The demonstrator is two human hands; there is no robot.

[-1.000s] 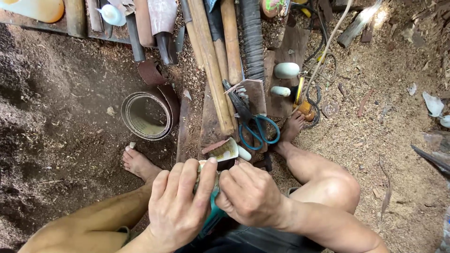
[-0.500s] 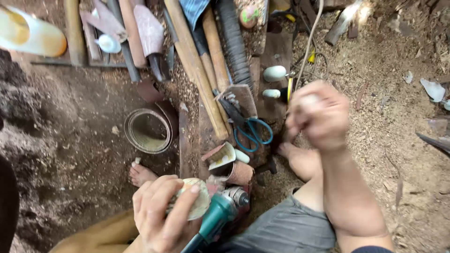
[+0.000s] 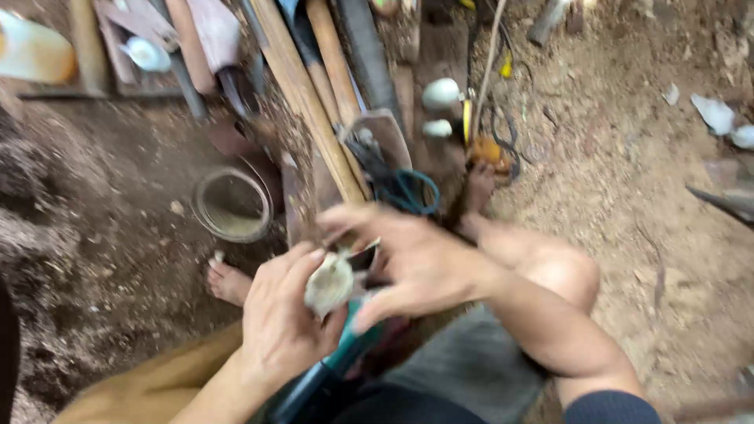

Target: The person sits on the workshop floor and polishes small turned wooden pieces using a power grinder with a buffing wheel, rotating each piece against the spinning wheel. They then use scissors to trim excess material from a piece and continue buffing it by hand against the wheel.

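Note:
My left hand [image 3: 279, 318] grips a small pale rounded piece [image 3: 330, 284], shell-like in shape, above a teal power tool [image 3: 334, 369] that lies between my legs. My right hand [image 3: 408, 259] is spread just to the right of the piece, its fingers apart and its fingertips close to it. Motion blur hides whether the right fingers touch the piece. I sit on a dirt floor with bare feet [image 3: 228, 283].
A round metal tin [image 3: 233, 206] stands on the dirt at the left. Scissors with teal handles [image 3: 404, 188] lie ahead among long wooden handles [image 3: 302, 86] and tools. Two white egg-shaped pieces [image 3: 440, 94] sit further back. Loose sawdust covers the ground at the right.
My right hand was raised away to the right half a second ago and has come back down beside the pale piece. The left hand has kept hold of the piece.

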